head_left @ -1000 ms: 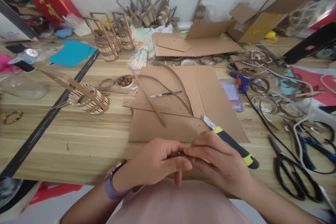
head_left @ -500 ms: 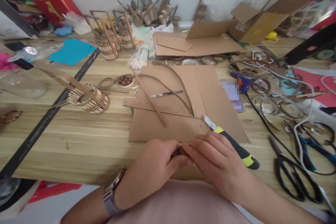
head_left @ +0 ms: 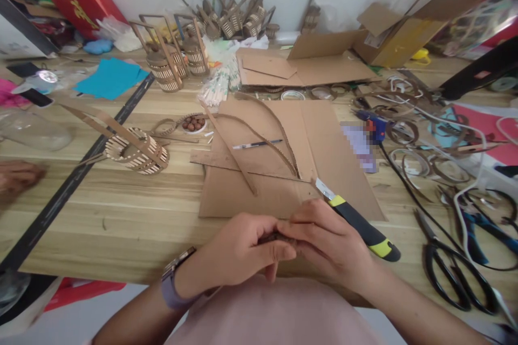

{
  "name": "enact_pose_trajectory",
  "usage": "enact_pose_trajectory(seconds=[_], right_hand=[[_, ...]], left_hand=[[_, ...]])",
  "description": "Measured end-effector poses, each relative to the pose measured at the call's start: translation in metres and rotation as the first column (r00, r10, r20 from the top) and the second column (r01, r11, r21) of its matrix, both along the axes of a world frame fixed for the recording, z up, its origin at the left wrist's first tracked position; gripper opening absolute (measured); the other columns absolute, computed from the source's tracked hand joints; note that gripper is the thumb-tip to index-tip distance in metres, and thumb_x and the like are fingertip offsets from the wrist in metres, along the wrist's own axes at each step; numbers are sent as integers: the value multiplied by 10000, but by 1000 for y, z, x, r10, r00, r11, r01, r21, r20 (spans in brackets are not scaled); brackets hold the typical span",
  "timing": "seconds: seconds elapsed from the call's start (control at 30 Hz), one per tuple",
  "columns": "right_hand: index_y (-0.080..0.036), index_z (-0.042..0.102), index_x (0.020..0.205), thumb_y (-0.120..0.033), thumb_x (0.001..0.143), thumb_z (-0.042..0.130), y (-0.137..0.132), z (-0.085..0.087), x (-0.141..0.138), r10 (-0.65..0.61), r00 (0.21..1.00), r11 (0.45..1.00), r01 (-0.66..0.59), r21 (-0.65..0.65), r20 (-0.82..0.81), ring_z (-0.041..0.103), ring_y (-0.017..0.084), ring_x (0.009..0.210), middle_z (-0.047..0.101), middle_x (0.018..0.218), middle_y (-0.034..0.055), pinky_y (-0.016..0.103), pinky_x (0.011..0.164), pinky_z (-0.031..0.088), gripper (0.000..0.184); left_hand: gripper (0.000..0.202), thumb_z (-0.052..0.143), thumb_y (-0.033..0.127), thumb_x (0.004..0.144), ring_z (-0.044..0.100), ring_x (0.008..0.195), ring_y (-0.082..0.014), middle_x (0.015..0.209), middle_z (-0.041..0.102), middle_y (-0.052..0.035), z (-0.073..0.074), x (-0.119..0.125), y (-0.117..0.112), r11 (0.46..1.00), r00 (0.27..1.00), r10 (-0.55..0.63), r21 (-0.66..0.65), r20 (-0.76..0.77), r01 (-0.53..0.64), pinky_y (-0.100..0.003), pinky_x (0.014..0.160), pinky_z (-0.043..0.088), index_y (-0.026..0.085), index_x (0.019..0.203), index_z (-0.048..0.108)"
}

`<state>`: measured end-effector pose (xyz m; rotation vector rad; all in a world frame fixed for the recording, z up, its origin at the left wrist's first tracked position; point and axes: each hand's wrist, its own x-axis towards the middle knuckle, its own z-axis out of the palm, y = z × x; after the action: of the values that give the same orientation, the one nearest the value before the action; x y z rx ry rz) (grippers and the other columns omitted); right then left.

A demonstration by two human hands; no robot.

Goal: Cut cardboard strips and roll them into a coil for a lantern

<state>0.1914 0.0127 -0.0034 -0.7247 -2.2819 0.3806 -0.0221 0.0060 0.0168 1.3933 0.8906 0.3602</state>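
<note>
Close to the table's front edge, my left hand point(head_left: 246, 245) and my right hand point(head_left: 329, 237) meet with fingers closed around a small dark brown piece point(head_left: 277, 237). Most of that piece is hidden by the fingers, so its kind cannot be made out. A utility knife point(head_left: 362, 226) with a black and yellow handle lies just beyond my right hand, its blade on a cardboard sheet point(head_left: 332, 156). Brown strips point(head_left: 230, 151) and a pen point(head_left: 258, 144) rest on the cardboard. To the left stands a small slatted basket point(head_left: 137, 152) with a tall handle.
Another person's hand point(head_left: 18, 175) is at the left edge. Black scissors point(head_left: 453, 264), blue-handled pliers point(head_left: 485, 232) and a glue gun point(head_left: 370, 124) with its cable lie right. Finished baskets point(head_left: 164, 67), a bowl of brown balls point(head_left: 194, 123) and a cardboard box point(head_left: 404, 35) are farther back.
My fingers have shifted around the small piece, with the left thumb now stretched along it. Another person's hand has come in at the left edge, where a bracelet-like ring was visible.
</note>
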Motion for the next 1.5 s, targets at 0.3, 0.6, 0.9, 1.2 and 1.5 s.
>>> enact_pose_trajectory(seconds=[0.3,0.6,0.9,1.2,1.5], right_hand=[[-223,660,1070,-117,923,599,0,-2,7,-20,999,995,16,-93,-41,615,151,741,658,821,16,289,644,524,192],[-173,659,1058,-148,1001,438,-4,10,3,-81,967,993,56,108,240,612,179,777,670,817,44,326,689,477,229],[-124,685,958,-61,961,387,-13,12,-13,-208,893,938,67,341,398,552,188,690,646,756,60,337,637,441,305],[-175,680,1031,-180,1023,410,-7,8,-9,-141,961,989,123,86,237,626,162,766,688,855,58,308,694,510,270],[-238,675,1021,-188,932,620,-2,5,0,-70,994,985,55,-166,-85,670,147,794,686,870,27,264,689,553,116]], left_hand=[[451,433,476,1009,501,510,-100,544,625,35,0,-10,2,995,993,-42,85,-106,51,-196,549,354,178,707,584],[401,485,378,994,539,521,-124,560,598,27,10,4,-6,959,934,83,281,-348,20,-254,539,279,194,637,486],[447,436,487,997,532,567,-170,653,631,-43,5,19,-9,913,833,180,404,-523,56,-296,537,202,186,680,528],[405,526,423,965,472,541,-112,570,512,36,-3,10,-5,917,941,178,396,-288,-52,-258,526,220,168,651,532],[306,539,402,982,472,622,-101,671,546,51,-7,-6,0,969,999,20,248,-40,-9,-196,563,296,166,882,706]])
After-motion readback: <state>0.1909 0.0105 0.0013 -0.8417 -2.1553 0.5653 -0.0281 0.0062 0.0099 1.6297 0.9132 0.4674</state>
